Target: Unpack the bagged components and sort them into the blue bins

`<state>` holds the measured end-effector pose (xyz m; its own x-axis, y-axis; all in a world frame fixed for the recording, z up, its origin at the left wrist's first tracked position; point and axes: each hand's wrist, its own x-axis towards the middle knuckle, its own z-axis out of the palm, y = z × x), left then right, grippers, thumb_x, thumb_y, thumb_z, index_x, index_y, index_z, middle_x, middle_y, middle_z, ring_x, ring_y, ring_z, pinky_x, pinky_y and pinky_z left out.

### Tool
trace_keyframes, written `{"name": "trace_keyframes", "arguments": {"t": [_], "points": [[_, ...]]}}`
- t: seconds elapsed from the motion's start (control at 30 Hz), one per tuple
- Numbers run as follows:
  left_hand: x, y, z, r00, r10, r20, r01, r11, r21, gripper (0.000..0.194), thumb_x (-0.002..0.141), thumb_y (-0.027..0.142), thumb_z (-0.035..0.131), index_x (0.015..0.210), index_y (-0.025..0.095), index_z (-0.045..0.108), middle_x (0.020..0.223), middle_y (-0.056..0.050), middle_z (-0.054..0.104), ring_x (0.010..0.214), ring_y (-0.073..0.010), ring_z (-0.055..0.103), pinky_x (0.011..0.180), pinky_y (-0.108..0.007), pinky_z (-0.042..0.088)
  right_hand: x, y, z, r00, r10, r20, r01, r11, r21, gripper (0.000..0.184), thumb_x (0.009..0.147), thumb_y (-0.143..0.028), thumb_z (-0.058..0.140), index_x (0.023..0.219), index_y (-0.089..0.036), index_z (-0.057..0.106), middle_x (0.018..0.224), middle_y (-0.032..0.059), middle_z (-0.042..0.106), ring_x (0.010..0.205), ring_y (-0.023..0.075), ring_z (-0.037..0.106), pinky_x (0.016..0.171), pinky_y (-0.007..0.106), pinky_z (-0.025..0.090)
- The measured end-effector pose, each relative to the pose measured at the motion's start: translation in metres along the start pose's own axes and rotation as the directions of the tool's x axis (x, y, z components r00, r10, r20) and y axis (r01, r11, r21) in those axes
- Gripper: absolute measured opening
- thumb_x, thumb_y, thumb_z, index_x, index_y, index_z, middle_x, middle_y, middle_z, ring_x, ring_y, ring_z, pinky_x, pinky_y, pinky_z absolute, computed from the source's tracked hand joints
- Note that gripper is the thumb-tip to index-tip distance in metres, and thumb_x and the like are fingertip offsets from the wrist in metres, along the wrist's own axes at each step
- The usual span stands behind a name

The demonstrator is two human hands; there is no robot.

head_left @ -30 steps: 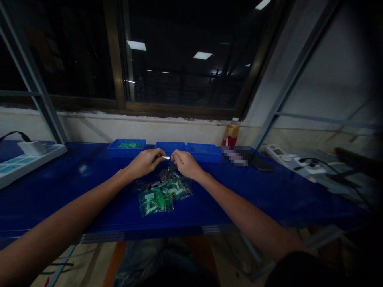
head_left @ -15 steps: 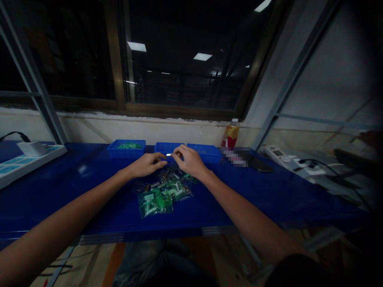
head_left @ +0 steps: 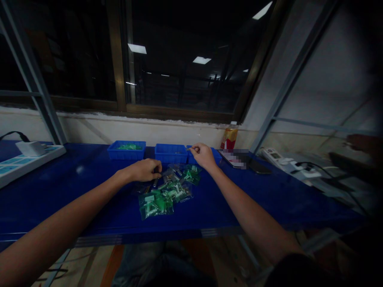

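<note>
My right hand [head_left: 203, 154] is held over the right blue bin [head_left: 216, 154], thumb and fingers pinched on a small thin piece [head_left: 189, 148] too small to name. At the left edge of the heap, my left hand [head_left: 146, 170] has its fingers curled in and pointing down; what they hold, if anything, is hidden. A small silvery rod [head_left: 155, 183] lies just below those fingers. Clear plastic bags with green and white contents [head_left: 156, 202] are spread on the table in front of me, together with a green bag [head_left: 191, 173] nearer my right hand.
The middle blue bin [head_left: 169, 149] has a few small pieces in it; the left blue bin [head_left: 126, 152] holds green bags. A drink bottle [head_left: 230, 137] and phones [head_left: 259, 166] are at the back right. Power strips [head_left: 32, 156] lie left and right on the blue table [head_left: 98, 181].
My hands have moved apart from above the heap. The right went right, over the right bin; the left came down and slightly left, to the heap's edge. The bright small piece between them no longer shows.
</note>
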<state>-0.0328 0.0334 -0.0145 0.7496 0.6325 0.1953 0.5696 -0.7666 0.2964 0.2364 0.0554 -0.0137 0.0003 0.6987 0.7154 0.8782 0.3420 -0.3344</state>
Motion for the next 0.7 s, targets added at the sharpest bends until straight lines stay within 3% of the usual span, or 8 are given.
{"name": "trace_keyframes", "arguments": {"t": [0.13,0.27,0.4,0.47,0.57,0.7], "points": [[0.001,-0.002,0.003,0.995,0.015,-0.1,-0.011,0.999,0.043,0.019,0.078,0.033,0.051,0.081,0.018,0.061,0.083,-0.004,0.063,0.077,-0.0169,0.058,0.07,-0.026,0.041,-0.003,-0.004,0.005,0.998,-0.05,0.028,0.05,0.999,0.011,0.014,0.074,-0.029,0.057,0.076,-0.016,0.062,0.064,0.0004,0.055,0.063,0.0136,0.051,0.061,0.025,0.039],[0.003,0.003,0.009,0.995,0.022,-0.094,-0.019,0.999,0.04,0.034,0.076,0.048,0.052,0.086,0.017,0.063,0.092,-0.007,0.063,0.089,-0.0203,0.056,0.079,-0.03,0.041,-0.005,-0.009,0.008,0.994,-0.092,0.06,0.092,0.996,-0.01,0.011,0.074,-0.023,0.056,0.077,-0.016,0.064,0.068,0.0018,0.057,0.069,0.0153,0.053,0.067,0.028,0.04],[0.006,0.006,0.011,0.989,-0.014,-0.146,0.016,1.0,0.01,0.023,0.073,0.039,0.058,0.078,0.017,0.062,0.086,-0.006,0.063,0.086,-0.0205,0.057,0.079,-0.031,0.041,-0.007,-0.02,0.004,0.994,-0.096,0.043,0.096,0.995,0.003,0.015,0.077,-0.023,0.053,0.078,-0.016,0.066,0.071,0.0039,0.059,0.072,0.0165,0.053,0.07,0.029,0.04],[0.008,0.005,0.01,0.98,-0.071,-0.185,0.058,0.996,-0.073,0.016,0.072,0.032,0.058,0.075,0.017,0.059,0.08,-0.004,0.062,0.078,-0.0181,0.057,0.073,-0.029,0.042,-0.01,-0.032,0.001,0.992,-0.108,0.058,0.105,0.993,0.043,0.016,0.078,-0.025,0.052,0.08,-0.017,0.066,0.071,0.0038,0.059,0.071,0.0162,0.054,0.069,0.029,0.04],[0.01,0.004,0.005,0.955,-0.19,-0.227,0.11,0.94,-0.323,0.012,0.072,0.027,0.055,0.072,0.016,0.053,0.068,0.0,0.059,0.063,-0.0135,0.055,0.062,-0.025,0.043,-0.019,-0.055,-0.001,0.981,-0.119,0.154,0.094,0.983,0.159,0.019,0.079,-0.03,0.051,0.083,-0.017,0.065,0.067,0.002,0.059,0.065,0.0145,0.054,0.064,0.028,0.04],[0.011,0.007,-0.001,0.912,-0.301,-0.279,0.063,0.775,-0.628,0.018,0.071,0.03,0.057,0.078,0.014,0.051,0.067,0.0,0.058,0.059,-0.0114,0.055,0.058,-0.025,0.045,-0.032,-0.081,0.005,0.946,-0.036,0.322,-0.088,0.928,0.362,0.023,0.078,-0.033,0.051,0.088,-0.015,0.062,0.061,-0.0002,0.058,0.055,0.0121,0.052,0.055,0.025,0.039]]}}
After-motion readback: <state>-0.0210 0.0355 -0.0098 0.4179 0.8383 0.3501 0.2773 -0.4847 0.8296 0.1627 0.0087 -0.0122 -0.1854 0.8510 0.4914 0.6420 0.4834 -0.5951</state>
